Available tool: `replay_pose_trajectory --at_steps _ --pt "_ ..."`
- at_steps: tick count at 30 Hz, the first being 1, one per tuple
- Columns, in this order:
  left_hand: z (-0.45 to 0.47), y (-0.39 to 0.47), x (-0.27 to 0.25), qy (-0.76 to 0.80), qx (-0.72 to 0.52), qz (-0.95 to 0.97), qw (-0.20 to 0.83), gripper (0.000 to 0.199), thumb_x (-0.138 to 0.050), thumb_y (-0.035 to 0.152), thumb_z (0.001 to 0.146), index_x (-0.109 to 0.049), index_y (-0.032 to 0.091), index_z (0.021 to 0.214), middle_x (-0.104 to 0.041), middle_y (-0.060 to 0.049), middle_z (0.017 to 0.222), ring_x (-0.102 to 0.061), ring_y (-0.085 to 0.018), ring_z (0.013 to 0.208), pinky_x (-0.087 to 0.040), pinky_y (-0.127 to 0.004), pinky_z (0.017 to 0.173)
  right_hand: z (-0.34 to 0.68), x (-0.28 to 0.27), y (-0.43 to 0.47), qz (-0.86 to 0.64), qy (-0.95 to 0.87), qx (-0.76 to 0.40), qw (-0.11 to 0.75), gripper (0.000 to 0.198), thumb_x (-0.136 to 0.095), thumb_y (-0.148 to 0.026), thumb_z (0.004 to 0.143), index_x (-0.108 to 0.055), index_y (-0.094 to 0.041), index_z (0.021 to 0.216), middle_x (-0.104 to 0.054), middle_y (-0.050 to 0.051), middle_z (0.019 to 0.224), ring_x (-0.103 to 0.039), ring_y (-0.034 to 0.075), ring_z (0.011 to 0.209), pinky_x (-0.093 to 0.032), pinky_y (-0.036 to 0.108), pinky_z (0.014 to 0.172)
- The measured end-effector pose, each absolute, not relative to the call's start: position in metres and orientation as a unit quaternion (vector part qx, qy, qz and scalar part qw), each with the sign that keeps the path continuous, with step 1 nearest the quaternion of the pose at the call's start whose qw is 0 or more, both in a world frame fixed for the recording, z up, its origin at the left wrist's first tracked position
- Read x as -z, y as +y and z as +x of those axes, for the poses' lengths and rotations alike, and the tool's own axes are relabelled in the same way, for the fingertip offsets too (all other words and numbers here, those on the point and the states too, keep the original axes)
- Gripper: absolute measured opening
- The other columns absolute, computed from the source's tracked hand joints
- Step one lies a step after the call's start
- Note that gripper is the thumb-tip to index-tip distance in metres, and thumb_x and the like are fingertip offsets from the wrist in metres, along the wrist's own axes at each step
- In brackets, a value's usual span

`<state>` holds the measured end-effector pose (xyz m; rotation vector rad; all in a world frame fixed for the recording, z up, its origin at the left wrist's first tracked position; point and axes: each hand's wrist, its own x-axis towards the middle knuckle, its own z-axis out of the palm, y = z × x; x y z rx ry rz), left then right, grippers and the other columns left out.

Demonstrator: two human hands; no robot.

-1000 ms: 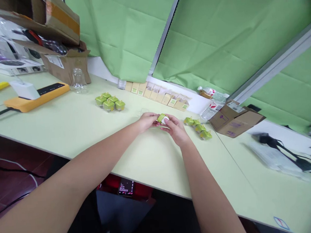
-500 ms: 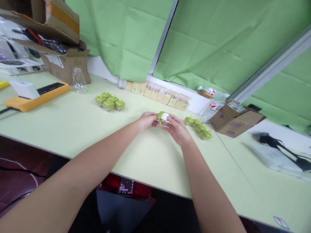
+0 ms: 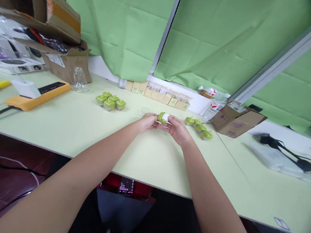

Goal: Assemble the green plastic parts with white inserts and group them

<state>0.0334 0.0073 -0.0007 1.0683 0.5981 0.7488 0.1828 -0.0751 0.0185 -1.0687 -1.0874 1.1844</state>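
- A small green-and-white piece [image 3: 163,117] is held over the pale table [image 3: 147,156], between two hands set close together.
- Its green side is gripped by the left hand [image 3: 148,122]; its white part is pinched by the right hand [image 3: 179,129].
- The white part is apparently being worked against the green; whether fitted or parted cannot be told.
- For the next move, a steady left grip and careful right-hand pressure seem to be called for.
- Just beyond the piece, slightly left, a clear plastic item [image 3: 144,112] is seen.
- Green-topped containers [image 3: 109,104] are clustered to its left; a second group [image 3: 200,128] is placed to its right.
- Farther beyond it, small cardboard boxes [image 3: 155,93] are lined up.
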Motion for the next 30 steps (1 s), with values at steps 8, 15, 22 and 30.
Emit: replay_pose_trajectory --at_steps 8,15,22,30 --pt "0.0337 0.0067 0.0003 0.276 -0.336 0.494 0.753 0.007 -0.064 0.016 0.079 -0.064 0.012 0.086 -0.066 -0.006 0.078 -0.062 -0.014 0.063 -0.05 -0.028 0.06 0.1832 -0.017 -0.074 -0.459 -0.457 -0.51 0.566 0.03 -0.077 -0.042 0.076 -0.067 -0.023 0.098 -0.072 0.003 0.102 -0.07 0.018 0.077 -0.061 0.036 0.078" --pt "0.0333 0.0056 -0.001 0.273 -0.324 0.5 0.755 0.005 -0.065 0.015 0.078 -0.062 0.012 0.081 -0.065 -0.006 0.071 -0.062 -0.016 0.06 -0.05 -0.029 0.061 0.1822 -0.0146 -0.0725 -0.467 -0.463 -0.5 0.563 0.027 -0.076 -0.044 0.076 -0.068 -0.023 0.091 -0.072 0.003 0.094 -0.069 0.019 0.076 -0.062 0.038 0.078" --pt "0.0326 0.0017 -0.0036 0.267 -0.312 0.514 0.753 0.003 -0.063 0.013 0.077 -0.061 0.013 0.078 -0.065 -0.006 0.066 -0.061 -0.015 0.058 -0.05 -0.029 0.061 0.1797 -0.0142 -0.0726 -0.478 -0.478 -0.489 0.551 0.034 -0.071 -0.055 0.077 -0.066 -0.023 0.088 -0.071 0.004 0.089 -0.068 0.02 0.073 -0.062 0.04 0.075" --pt "0.0339 0.0041 -0.0004 0.26 -0.299 0.521 0.756 0.011 -0.066 0.019 0.079 -0.058 0.013 0.075 -0.065 -0.007 0.065 -0.061 -0.015 0.057 -0.05 -0.029 0.06 0.1784 -0.0139 -0.0731 -0.484 -0.497 -0.473 0.543 0.038 -0.067 -0.059 0.079 -0.069 -0.023 0.09 -0.07 0.003 0.084 -0.066 0.019 0.068 -0.061 0.036 0.067"
